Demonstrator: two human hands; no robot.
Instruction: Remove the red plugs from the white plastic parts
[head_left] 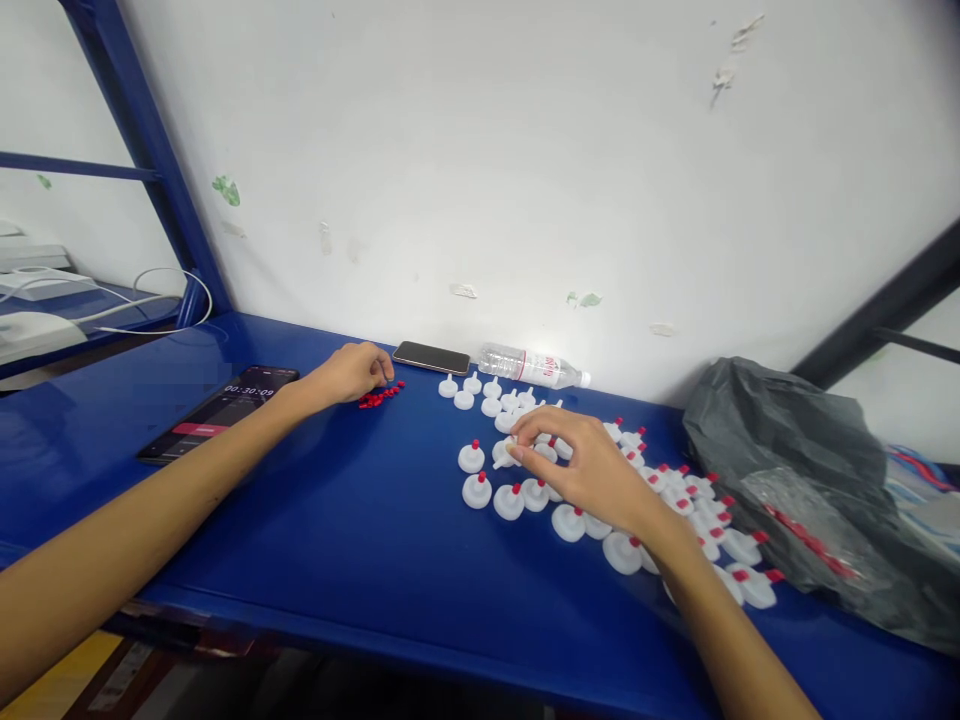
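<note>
Over a small pile of red caps (373,400), my left hand (352,373) has its fingers curled and drawn together. Whatever lies between those fingertips is hidden. My right hand (581,455) pinches a white disc-shaped nozzle cap (502,455) by its edge, with its spout tilted down to the left and no red cap on it. Behind it stand several bare white nozzle caps (463,400), spouts up. Around and under the right hand are many more with red tips, such as the white nozzle cap (477,491) in front.
A phone (217,415) showing a timer lies left of my left forearm. By the wall are another phone (431,358) and a plastic bottle (532,367) on its side. A dark plastic bag (780,430) with a clear bag (817,530) of red pieces occupies the blue table's (360,540) right end.
</note>
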